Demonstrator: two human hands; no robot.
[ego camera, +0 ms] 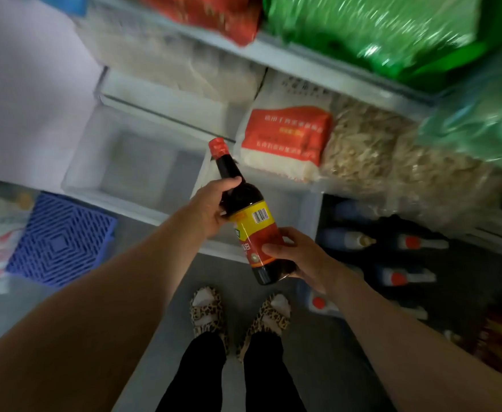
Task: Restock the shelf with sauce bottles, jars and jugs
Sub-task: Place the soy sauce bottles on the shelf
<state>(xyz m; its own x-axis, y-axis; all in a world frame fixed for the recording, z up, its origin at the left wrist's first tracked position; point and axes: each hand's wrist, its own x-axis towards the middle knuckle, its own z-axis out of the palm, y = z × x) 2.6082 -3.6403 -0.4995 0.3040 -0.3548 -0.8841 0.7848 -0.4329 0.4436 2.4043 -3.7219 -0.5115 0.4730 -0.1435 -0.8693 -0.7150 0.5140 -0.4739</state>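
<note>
While held above the floor before the shelving, dark sauce bottle (pixel 245 215) carried between two hands, long axis tilted from red cap at upper left to base at lower right, barcode side of the yellow-and-red label facing up.

Far left: blue ribbed crate (pixel 62 239) on the floor beside a white bag. Left of centre: empty white shelf compartment (pixel 131 162), open toward the bottle's cap end and probably the nearest free space, though the intended slot cannot be told.

Centre: left hand (pixel 212 208) curled round the bottle's shoulder just below the neck, fingers wrapped over the dark glass. Right hand (pixel 299 257) cupped under the lower body, thumb across the label, fingers beneath the base. Both grips closed on the bottle; neither hand free. Left hand nearer the shelf, right hand nearer the body.

Right of the cap: red-and-white bag (pixel 285 138) on the shelf, then clear bags of pale dried goods. Lower right: dark box of bottles with red caps (pixel 404 257), lying on their sides, likely the remaining stock.
</note>
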